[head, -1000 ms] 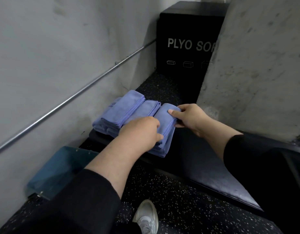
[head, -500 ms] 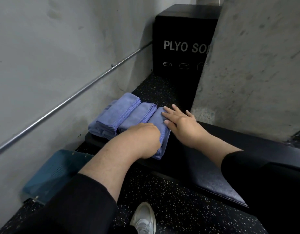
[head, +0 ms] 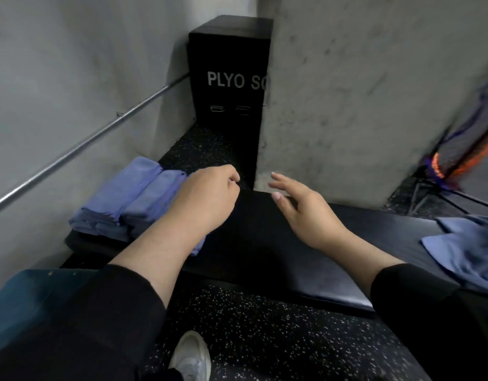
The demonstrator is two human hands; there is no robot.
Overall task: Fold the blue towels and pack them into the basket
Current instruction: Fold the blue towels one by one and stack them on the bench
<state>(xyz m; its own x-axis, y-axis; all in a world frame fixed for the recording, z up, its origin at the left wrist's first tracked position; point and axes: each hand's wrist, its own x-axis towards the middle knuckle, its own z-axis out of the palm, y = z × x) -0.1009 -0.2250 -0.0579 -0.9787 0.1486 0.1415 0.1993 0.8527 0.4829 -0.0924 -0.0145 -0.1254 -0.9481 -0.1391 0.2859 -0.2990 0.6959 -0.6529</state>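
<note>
Both hands are empty, the left hand (head: 207, 196) loosely curled above the folded blue cloth towels (head: 127, 199), the right hand (head: 300, 204) spread; right of it the unfolded blue towel (head: 468, 251) looks limp and light, best pinched at corners.

Both arms reach forward, with black sleeves pushed up to about the elbow and bare forearms. The left hand (head: 210, 193) is seen from the back, its fingers curled loosely under; whether it holds something I cannot tell. The right hand (head: 306, 210) is free, palm turned to the left, fingers (head: 281, 180) relaxed and slightly spread, holding nothing.
</note>
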